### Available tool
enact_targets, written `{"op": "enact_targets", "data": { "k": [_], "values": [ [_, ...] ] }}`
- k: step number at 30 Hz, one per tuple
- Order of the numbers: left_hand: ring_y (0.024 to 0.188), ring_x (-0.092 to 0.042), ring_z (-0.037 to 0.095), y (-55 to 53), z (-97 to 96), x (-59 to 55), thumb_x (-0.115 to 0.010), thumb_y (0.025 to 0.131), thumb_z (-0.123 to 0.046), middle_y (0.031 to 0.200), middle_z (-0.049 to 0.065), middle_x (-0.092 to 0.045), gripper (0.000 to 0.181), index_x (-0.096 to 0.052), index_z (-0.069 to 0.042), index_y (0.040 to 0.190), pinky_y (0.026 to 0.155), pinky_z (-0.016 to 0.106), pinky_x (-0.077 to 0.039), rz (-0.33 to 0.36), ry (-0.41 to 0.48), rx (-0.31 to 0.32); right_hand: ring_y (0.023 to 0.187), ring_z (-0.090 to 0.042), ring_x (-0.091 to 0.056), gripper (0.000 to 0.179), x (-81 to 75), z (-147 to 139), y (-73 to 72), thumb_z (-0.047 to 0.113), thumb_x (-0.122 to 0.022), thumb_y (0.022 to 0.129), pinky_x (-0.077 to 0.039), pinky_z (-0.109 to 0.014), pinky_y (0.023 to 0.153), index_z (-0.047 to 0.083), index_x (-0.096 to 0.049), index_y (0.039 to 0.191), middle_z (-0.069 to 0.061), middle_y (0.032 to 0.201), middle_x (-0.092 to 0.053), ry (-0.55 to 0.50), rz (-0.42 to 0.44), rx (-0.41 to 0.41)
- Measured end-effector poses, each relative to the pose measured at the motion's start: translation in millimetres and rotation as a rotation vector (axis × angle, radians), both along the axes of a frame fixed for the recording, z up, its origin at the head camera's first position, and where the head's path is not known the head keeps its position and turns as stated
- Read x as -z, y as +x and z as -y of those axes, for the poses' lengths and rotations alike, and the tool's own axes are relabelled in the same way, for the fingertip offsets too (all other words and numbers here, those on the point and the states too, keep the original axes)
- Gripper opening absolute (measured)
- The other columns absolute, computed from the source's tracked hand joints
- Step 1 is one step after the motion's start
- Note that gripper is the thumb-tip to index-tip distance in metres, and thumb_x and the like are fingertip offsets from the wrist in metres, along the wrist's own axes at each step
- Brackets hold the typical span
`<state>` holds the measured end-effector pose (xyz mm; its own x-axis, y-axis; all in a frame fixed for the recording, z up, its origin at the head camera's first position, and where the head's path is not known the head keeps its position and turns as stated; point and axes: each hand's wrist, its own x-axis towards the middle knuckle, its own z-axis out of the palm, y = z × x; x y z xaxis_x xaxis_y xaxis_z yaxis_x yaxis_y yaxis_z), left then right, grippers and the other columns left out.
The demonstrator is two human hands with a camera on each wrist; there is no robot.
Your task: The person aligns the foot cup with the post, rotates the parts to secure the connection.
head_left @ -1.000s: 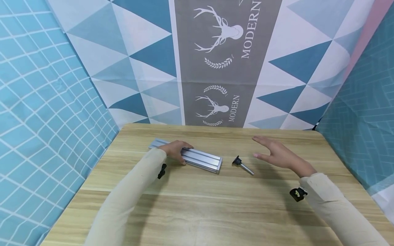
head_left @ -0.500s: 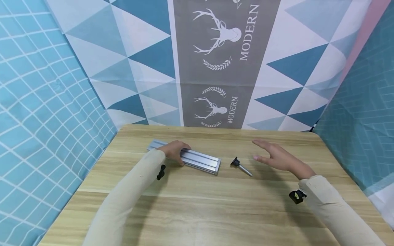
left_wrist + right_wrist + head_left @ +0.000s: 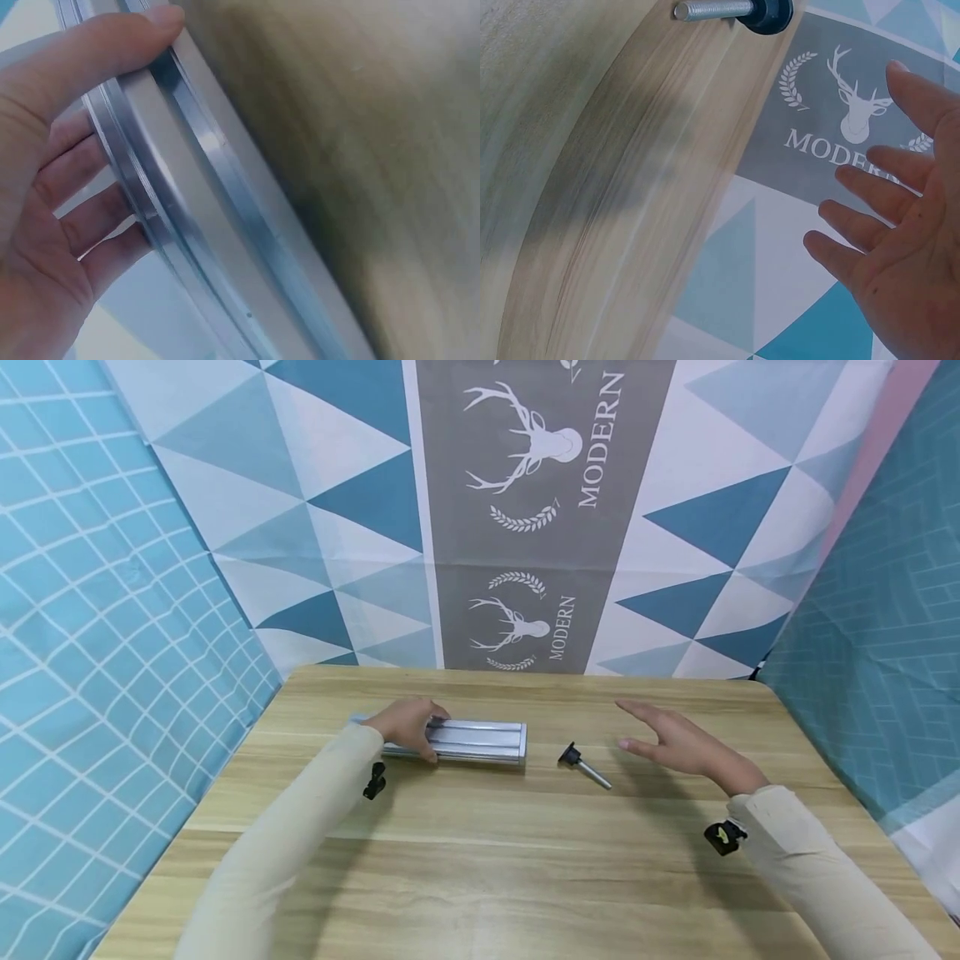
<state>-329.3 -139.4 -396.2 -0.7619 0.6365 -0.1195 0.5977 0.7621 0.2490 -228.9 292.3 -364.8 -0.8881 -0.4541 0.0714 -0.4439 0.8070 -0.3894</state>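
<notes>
My left hand (image 3: 405, 727) grips a silver aluminium profile (image 3: 478, 740) near its left part, thumb on the near side and fingers on the far side. In the left wrist view, long grooves run along the aluminium profile (image 3: 202, 195), and the thumb and curled fingers lie across it. Right of the profile lies a levelling foot (image 3: 583, 765) with a black base and a threaded metal stud. My right hand (image 3: 678, 743) hovers to the right of the foot, fingers extended and holding nothing. The right wrist view shows that levelling foot (image 3: 727, 10) at its top edge, apart from the fingers.
Everything lies on a wood-grain table (image 3: 480, 868). A patterned cloth wall (image 3: 517, 543) stands along its back edge. Blue sheets, a left one (image 3: 112, 610) and a right one (image 3: 885, 635), hang at the sides.
The profile has turned from slanting to nearly level with the table's back edge, its right end shifting up and left. My left hand has moved left with it. My right hand has stayed put.
</notes>
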Motion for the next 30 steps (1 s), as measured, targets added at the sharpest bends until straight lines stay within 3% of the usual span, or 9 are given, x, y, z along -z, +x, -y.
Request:
{"op": "enact_targets", "data": {
  "k": [7,13,24,30],
  "values": [
    [0.089,-0.059,0.017,9.6,3.1,-28.8,-0.088,0.064,-0.030,0.119,0.009,-0.066,0.070,-0.064,-0.002,0.123,0.078,0.036,-0.049,-0.040,0.132,-0.020,0.133,-0.045,-0.035,0.070,-1.8,2.2,-1.3,0.036,-0.059,0.095,-0.031,-0.060,0.103,0.002,-0.031,0.149,-0.025,0.149,-0.033,0.002,-0.002,0.008],
    [0.089,-0.061,0.018,23.3,2.2,-45.3,-0.087,0.064,-0.037,0.117,0.012,-0.066,0.076,-0.061,-0.001,0.126,0.075,0.036,-0.050,-0.109,0.240,-0.095,0.134,-0.045,-0.034,0.077,-0.9,3.7,-3.1,0.048,-0.056,0.094,-0.031,-0.060,0.103,0.002,-0.029,0.150,-0.025,0.150,-0.032,-0.002,0.016,0.015],
    [0.096,-0.065,0.025,47.0,-19.9,-55.7,-0.086,0.067,-0.039,0.112,0.015,-0.067,0.076,-0.059,-0.002,0.128,0.078,0.040,-0.053,-0.184,0.618,-0.326,0.133,-0.044,-0.036,0.074,0.5,2.0,-4.6,0.042,-0.058,0.094,-0.032,-0.060,0.103,0.001,-0.030,0.149,-0.025,0.150,-0.033,-0.002,0.006,0.007],
    [0.096,-0.067,0.028,61.7,-41.3,-56.8,-0.088,0.065,-0.031,0.110,0.015,-0.066,0.071,-0.059,0.002,0.121,0.078,0.039,-0.054,-0.195,0.834,-0.348,0.133,-0.044,-0.036,0.075,3.2,4.8,-5.7,0.045,-0.057,0.094,-0.031,-0.060,0.103,0.001,-0.030,0.149,-0.025,0.149,-0.034,-0.007,0.012,0.004]
  ]
}}
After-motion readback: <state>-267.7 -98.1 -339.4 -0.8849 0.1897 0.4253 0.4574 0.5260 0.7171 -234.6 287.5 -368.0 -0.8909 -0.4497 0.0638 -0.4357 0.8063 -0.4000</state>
